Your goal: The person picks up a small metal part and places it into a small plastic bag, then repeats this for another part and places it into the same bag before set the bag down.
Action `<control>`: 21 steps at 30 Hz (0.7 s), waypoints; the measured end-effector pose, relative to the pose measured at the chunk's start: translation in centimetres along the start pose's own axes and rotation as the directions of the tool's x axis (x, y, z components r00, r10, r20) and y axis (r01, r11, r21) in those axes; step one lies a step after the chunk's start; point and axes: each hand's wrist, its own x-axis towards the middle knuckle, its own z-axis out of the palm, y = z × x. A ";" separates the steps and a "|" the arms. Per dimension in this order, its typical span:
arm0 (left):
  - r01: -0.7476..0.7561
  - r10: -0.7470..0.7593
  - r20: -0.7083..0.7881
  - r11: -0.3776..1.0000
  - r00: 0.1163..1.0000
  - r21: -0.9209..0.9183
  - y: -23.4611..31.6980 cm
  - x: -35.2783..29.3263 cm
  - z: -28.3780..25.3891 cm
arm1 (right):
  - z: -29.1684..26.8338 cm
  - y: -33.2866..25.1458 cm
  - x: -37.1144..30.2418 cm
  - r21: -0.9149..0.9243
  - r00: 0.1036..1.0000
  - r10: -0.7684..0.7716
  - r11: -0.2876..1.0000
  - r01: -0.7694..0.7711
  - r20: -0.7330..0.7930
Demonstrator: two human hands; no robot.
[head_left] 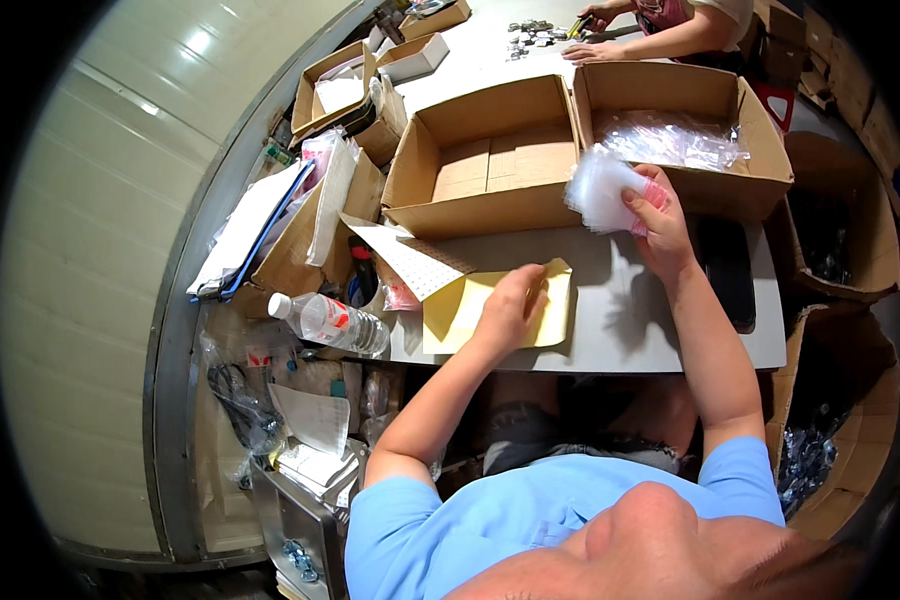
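Note:
My right hand (660, 220) is closed round a stack of small clear plastic bags (598, 192) with red edges, raised in front of the right-hand cardboard box. The bags fan out to the left of my thumb. Below and to the left, my left hand (513, 305) rests over a yellow sheet of paper (455, 318) on the table, its fingers slightly curved and apart, with nothing visible in them. A white perforated sheet (405, 255) is folded up at the yellow paper's upper left. The right-hand box (625, 85) contains loose clear plastic bags (660, 138).
A cardboard box (500, 110) stands left of the bag box. A plastic bottle (332, 322) lies by the table's left edge; a dark phone-like slab (725, 272) lies at the right. Across the table, a co-worker's hands (598, 35) are near small metal parts. Open cartons (850, 440) stand right.

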 end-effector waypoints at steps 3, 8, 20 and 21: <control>-0.278 0.209 0.214 0.884 0.954 0.375 2.3 -0.6 0.0 | 0.3 0.0 -0.1 -0.026 1.000 0.022 0.999 -0.022 0.008; 0.143 -0.505 0.325 0.686 0.800 0.714 3.5 3.8 -0.6 | -0.2 0.3 -0.2 -0.094 0.999 0.045 0.995 -0.044 0.007; 0.220 -0.137 -0.189 0.809 0.972 0.545 -3.3 4.4 -0.9 | 0.8 0.8 -0.6 -0.349 0.992 0.104 0.934 -0.074 0.068; 0.253 -0.208 -0.145 0.828 0.967 0.501 -3.3 4.4 -1.0 | 1.0 0.7 -0.8 -0.349 0.993 0.102 0.934 -0.072 0.067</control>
